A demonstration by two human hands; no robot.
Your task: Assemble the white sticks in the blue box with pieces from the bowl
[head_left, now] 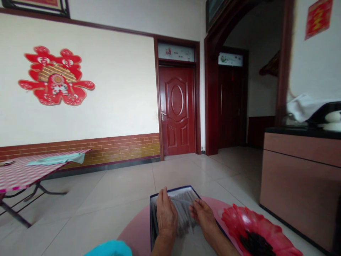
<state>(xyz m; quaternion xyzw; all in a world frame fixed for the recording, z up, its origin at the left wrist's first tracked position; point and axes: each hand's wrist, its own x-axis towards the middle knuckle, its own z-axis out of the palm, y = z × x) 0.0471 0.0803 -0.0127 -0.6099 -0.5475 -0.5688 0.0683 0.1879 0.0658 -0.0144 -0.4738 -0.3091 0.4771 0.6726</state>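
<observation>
A shallow box (198,192) with a dark blue rim and a white inner wall holds many thin, greyish, see-through strips (183,209) lying side by side. Above them a thin pale strip (181,201) runs between my two hands. My left hand (167,215) is at its left end, fingers closed and pointing away from me; its thumb side faces the strip. With finger and thumb, my right hand (204,213) pinches the right end. Blur hides the strip's exact kind. To the right, a red petal-edged plate (239,217) carries dark slender pieces (255,243).
The box and plate rest on a round pink table (135,229). Something bright turquoise (110,248) shows at the bottom edge. At left stands a folding table (23,174) with a checked cover and a pale green cloth (58,159). A brown cabinet (298,177) stands at right.
</observation>
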